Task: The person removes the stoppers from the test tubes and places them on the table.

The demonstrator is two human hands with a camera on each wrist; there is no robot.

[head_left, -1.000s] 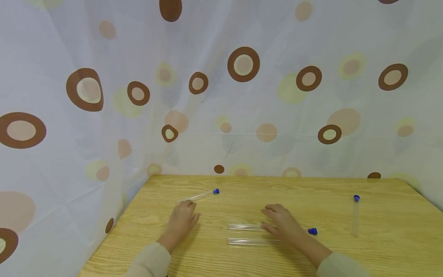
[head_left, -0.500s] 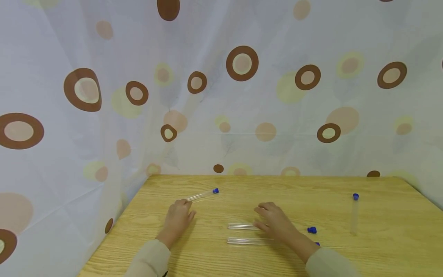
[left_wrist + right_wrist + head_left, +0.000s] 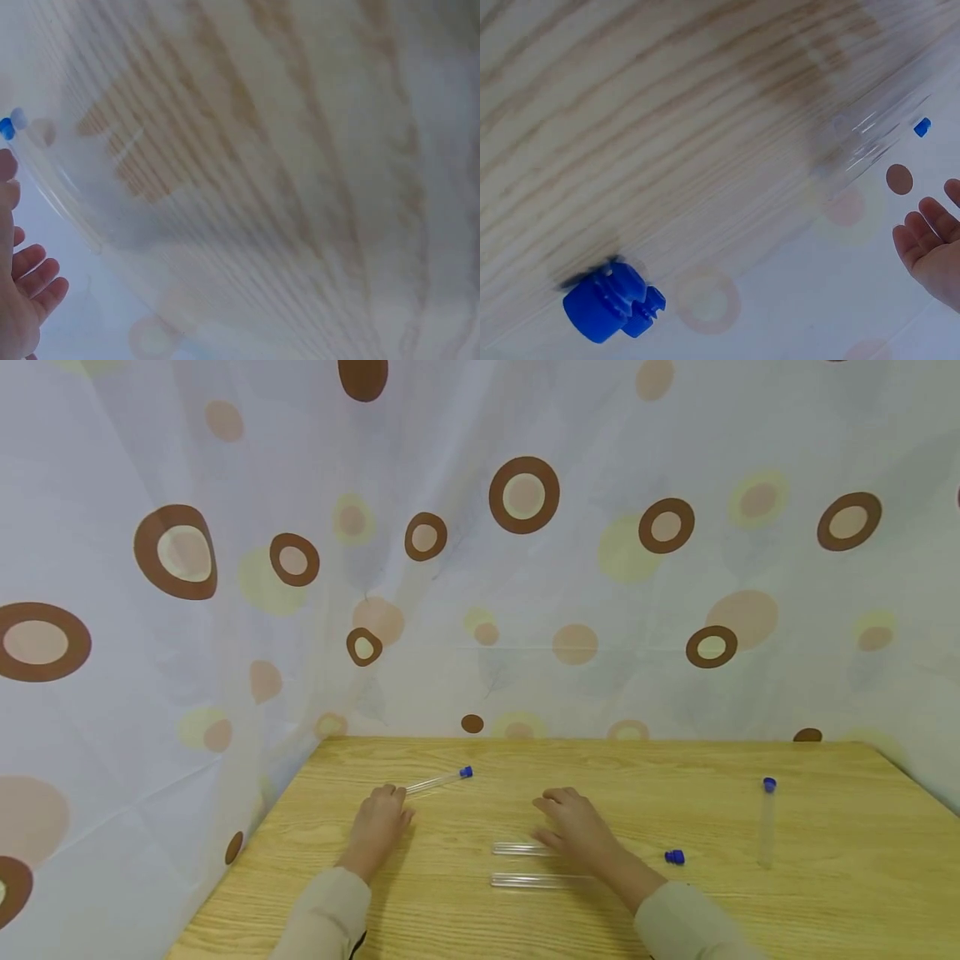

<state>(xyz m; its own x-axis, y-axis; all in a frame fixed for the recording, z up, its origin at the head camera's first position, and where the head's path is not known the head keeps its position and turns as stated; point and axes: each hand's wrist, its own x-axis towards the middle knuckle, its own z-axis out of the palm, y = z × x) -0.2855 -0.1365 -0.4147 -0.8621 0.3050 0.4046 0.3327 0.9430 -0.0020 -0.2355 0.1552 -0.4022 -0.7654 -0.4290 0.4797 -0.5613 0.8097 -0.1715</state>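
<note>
My left hand [image 3: 377, 828] hovers near the left end of a clear test tube [image 3: 435, 782] with a blue cap [image 3: 466, 772]. In the left wrist view its fingers [image 3: 37, 279] are loosely bent and hold nothing. Over the middle of the table, my right hand [image 3: 579, 832] has relaxed fingers and nothing in them. It partly hides two parallel test tubes, the farther tube [image 3: 521, 849] and the nearer tube [image 3: 534, 881]. The farther one's blue cap [image 3: 674, 857] shows beyond the wrist. Two blue stoppers [image 3: 598, 304] appear close up in the right wrist view.
Another capped test tube [image 3: 767, 828] lies at the right, pointing away from me, with its blue cap [image 3: 769, 785] at the far end. The wooden table [image 3: 600, 768] ends at a patterned curtain [image 3: 480, 577] behind and on the left.
My right hand has moved left over the two middle tubes, its sleeve now covering the nearer cap. My left hand has drifted slightly left. The tubes stay where they lay.
</note>
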